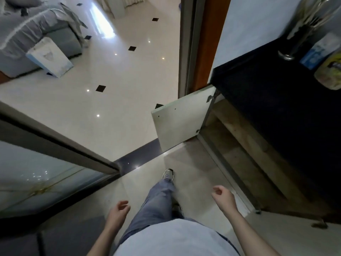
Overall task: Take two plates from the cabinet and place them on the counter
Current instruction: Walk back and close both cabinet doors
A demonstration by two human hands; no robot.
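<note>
Both hands hang empty, left hand (120, 209) and right hand (222, 195) loosely curled; plates unseen inside the open pale-doored cabinet (230, 137), right of centre, probably stiff, breakable: grip rims

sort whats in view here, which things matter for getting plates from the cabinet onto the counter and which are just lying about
For the job:
- open cabinet door
- dark counter
- left hand, empty
- right hand, empty
No plates show yet.

Lying about:
- utensil holder
- bottles on the counter
- white box
- grey sofa
</note>
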